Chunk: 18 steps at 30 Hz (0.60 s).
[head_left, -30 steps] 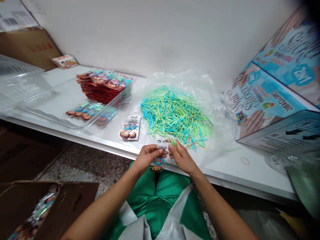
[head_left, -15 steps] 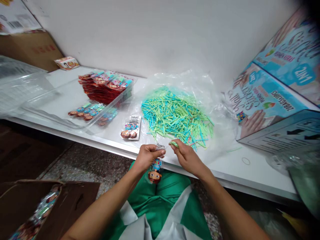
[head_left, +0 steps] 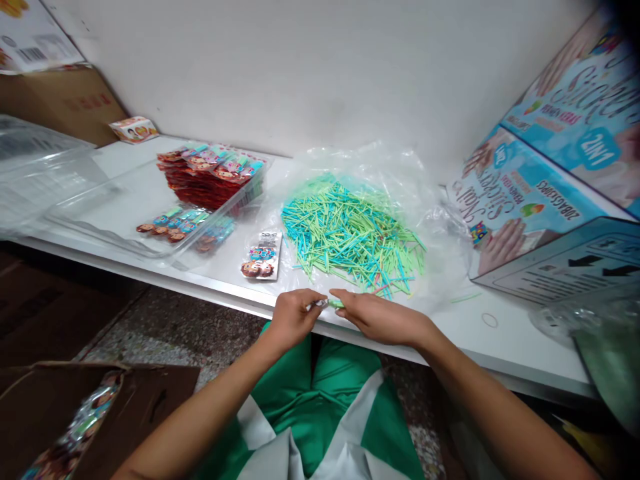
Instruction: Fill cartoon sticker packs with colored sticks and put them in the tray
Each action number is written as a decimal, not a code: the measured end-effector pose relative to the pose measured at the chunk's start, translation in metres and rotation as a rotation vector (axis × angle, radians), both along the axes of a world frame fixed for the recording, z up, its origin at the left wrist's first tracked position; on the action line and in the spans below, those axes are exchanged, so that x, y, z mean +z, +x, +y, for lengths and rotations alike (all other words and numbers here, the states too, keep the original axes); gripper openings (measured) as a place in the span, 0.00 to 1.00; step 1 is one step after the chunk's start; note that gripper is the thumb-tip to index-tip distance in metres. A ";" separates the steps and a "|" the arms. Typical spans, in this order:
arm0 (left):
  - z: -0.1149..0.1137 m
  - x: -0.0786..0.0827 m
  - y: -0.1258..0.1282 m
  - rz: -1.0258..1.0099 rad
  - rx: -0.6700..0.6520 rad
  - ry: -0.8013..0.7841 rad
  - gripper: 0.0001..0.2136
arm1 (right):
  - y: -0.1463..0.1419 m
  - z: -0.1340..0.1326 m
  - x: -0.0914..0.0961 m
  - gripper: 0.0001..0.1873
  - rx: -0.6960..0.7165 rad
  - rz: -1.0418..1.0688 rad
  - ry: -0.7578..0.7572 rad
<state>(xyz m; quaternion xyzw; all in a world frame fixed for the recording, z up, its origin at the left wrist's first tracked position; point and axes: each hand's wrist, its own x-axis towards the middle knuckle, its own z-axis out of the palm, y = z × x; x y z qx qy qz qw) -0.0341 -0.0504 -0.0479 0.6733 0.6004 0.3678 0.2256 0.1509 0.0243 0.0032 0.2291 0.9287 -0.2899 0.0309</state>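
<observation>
At the table's front edge, my left hand (head_left: 295,320) is closed on a small printed plastic packet (head_left: 320,303), mostly hidden behind the fingers. My right hand (head_left: 380,317) pinches green sticks (head_left: 336,303), their ends meeting the packet's end between the two hands. Just beyond lies a heap of thin green and blue sticks (head_left: 350,233) on a clear plastic bag (head_left: 395,160). Left of the heap, printed packets (head_left: 261,257) with cartoon faces lie flat on the table.
A clear plastic tray (head_left: 115,247) holds a tall stack of packets (head_left: 210,173) and several more laid in a row. Blue printed cartons (head_left: 550,180) stand at the right. A rubber band (head_left: 489,321) lies before them. A brown box (head_left: 165,400) with packets is below left.
My right hand has moved left and turned flatter, bringing the green sticks against the packet. My left hand has turned, and the packet that hung below it is now mostly hidden.
</observation>
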 end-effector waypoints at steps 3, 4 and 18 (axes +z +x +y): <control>-0.001 0.002 -0.001 0.274 -0.099 0.059 0.12 | -0.001 -0.001 -0.004 0.31 0.022 -0.122 0.048; -0.001 0.003 0.001 0.361 -0.129 0.055 0.13 | -0.002 -0.001 -0.006 0.33 0.024 -0.154 0.073; -0.008 0.006 0.020 -0.268 -0.247 -0.297 0.12 | -0.006 0.015 0.000 0.25 -0.080 0.115 0.045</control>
